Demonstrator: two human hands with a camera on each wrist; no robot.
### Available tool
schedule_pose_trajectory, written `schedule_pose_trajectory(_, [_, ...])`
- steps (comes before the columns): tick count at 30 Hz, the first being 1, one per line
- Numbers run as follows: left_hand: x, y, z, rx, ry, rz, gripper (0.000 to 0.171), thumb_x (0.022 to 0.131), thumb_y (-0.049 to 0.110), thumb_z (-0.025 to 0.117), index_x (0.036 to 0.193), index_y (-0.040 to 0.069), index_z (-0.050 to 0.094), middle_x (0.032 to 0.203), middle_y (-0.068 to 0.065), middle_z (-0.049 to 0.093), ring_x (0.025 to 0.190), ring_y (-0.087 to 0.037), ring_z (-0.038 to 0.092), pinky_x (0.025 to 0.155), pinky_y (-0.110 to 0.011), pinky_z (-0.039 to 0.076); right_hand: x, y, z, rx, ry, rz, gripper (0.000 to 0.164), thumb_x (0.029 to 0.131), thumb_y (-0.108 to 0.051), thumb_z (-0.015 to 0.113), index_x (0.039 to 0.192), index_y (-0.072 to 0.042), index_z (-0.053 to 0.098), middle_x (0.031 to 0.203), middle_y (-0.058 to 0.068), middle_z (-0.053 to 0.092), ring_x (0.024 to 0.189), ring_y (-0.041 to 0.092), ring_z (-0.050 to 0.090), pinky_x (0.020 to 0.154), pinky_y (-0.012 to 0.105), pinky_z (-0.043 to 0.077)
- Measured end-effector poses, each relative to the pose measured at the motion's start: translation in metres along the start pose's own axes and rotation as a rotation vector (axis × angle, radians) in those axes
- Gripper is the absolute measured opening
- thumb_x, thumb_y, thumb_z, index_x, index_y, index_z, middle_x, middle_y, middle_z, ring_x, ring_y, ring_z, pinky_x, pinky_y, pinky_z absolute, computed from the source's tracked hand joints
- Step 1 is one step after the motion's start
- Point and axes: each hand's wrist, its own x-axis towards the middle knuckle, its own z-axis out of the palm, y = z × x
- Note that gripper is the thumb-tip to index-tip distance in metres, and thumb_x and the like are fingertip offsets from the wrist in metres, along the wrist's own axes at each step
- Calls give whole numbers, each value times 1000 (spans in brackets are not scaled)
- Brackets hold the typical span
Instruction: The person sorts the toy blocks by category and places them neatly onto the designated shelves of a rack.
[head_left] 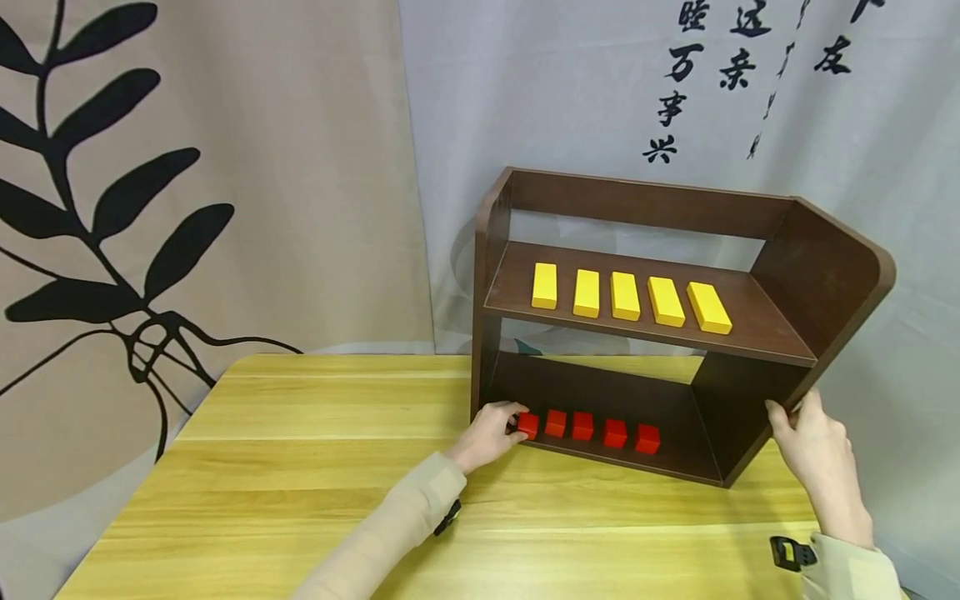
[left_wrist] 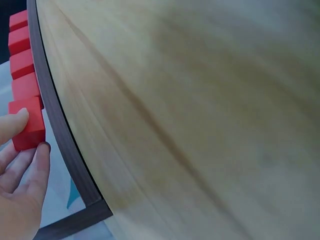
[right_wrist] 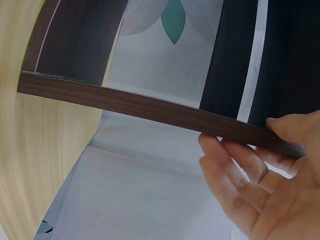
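Observation:
A dark brown two-tier shelf (head_left: pixel 825 267) stands on the wooden table. My left hand (head_left: pixel 486 437) pinches the leftmost red block (head_left: pixel 528 426) on the lower tier. In the left wrist view, the thumb lies on top of that red block (left_wrist: pixel 29 122) and fingers are under its near side. Several more red blocks (head_left: pixel 582 426) continue the row to its right. On the upper tier lies a row of several yellow blocks (head_left: pixel 625 296). My right hand (head_left: pixel 817 454) grips the front edge of the shelf's right side panel (right_wrist: pixel 150 112), thumb on one face and fingers on the other.
The light wooden table (head_left: pixel 315 450) extends to the left and in front of the shelf. Behind it hangs a curtain (head_left: pixel 330 167) with a dark leaf print and black characters. Each wrist wears a black strap (head_left: pixel 792 553).

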Motion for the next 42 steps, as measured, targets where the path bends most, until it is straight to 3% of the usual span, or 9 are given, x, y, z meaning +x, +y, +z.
schedule_pose_trajectory(6, [2, 3, 3, 40, -25, -8, 40, 89, 15, 66, 126, 3, 59, 120, -14, 65, 95, -18, 66, 76, -22, 54, 0, 0, 0, 0, -2, -3, 45, 99, -34, 41, 109, 9, 39, 97, 40, 57, 73, 51, 57, 52, 47, 41])
schedule_pose_trajectory(12, [-4, 4, 1, 104, -39, 35, 37, 92, 11, 60, 128, 2, 58, 129, -18, 60, 53, -13, 59, 57, -16, 49, 0, 0, 0, 1, -8, -6, 46, 99, -36, 41, 110, 9, 39, 99, 40, 57, 74, 52, 57, 52, 47, 41])
schedule_pose_trajectory(14, [-8, 6, 0, 168, -52, 77, 38, 93, 12, 60, 130, 3, 57, 134, -19, 56, 63, -17, 66, 56, -17, 50, 0, 0, 0, 0, -9, -7, 47, 99, -36, 41, 112, 9, 38, 100, 40, 57, 75, 53, 57, 52, 47, 41])
schedule_pose_trajectory(16, [-13, 8, -3, 263, -74, 124, 40, 93, 14, 59, 132, 4, 55, 139, -18, 51, 93, -23, 69, 71, -21, 56, 0, 0, 0, 0, -7, -8, 47, 99, -36, 41, 112, 9, 38, 100, 40, 57, 75, 54, 57, 52, 47, 41])
schedule_pose_trajectory(19, [-21, 12, -6, 424, -110, 195, 45, 94, 19, 59, 137, 7, 51, 146, -16, 45, 129, -30, 51, 97, -31, 51, 0, -1, 0, 1, -1, -9, 45, 99, -35, 41, 111, 8, 39, 98, 39, 58, 74, 52, 57, 52, 47, 40])
schedule_pose_trajectory(21, [-27, 16, -7, 514, -141, 223, 48, 95, 22, 58, 140, 9, 47, 149, -14, 41, 136, -29, 43, 107, -36, 43, 0, -1, -1, 1, 1, -6, 44, 99, -35, 42, 109, 7, 39, 93, 37, 58, 71, 48, 56, 51, 46, 39])
schedule_pose_trajectory(25, [-33, 22, -8, 613, -209, 216, 57, 95, 30, 56, 146, 11, 38, 154, -9, 33, 141, -26, 35, 107, -41, 43, 0, -1, -2, 0, -1, -2, 43, 99, -35, 41, 107, 7, 39, 90, 34, 57, 69, 46, 55, 51, 45, 39])
schedule_pose_trajectory(36, [-26, 22, -2, 596, -254, 119, 66, 95, 37, 56, 149, 11, 30, 158, -9, 23, 144, -28, 29, 104, -48, 44, 1, 1, 3, 3, 45, -33, 39, 98, -32, 43, 106, 6, 40, 88, 33, 59, 76, 57, 55, 54, 53, 40])
schedule_pose_trajectory(42, [-26, 22, -3, 547, -261, 91, 66, 95, 37, 56, 149, 10, 31, 158, -10, 23, 144, -29, 28, 105, -49, 43, 0, -3, 1, -64, -38, 38, 50, 99, -39, 38, 110, 10, 39, 93, 41, 56, 75, 59, 55, 50, 52, 40])
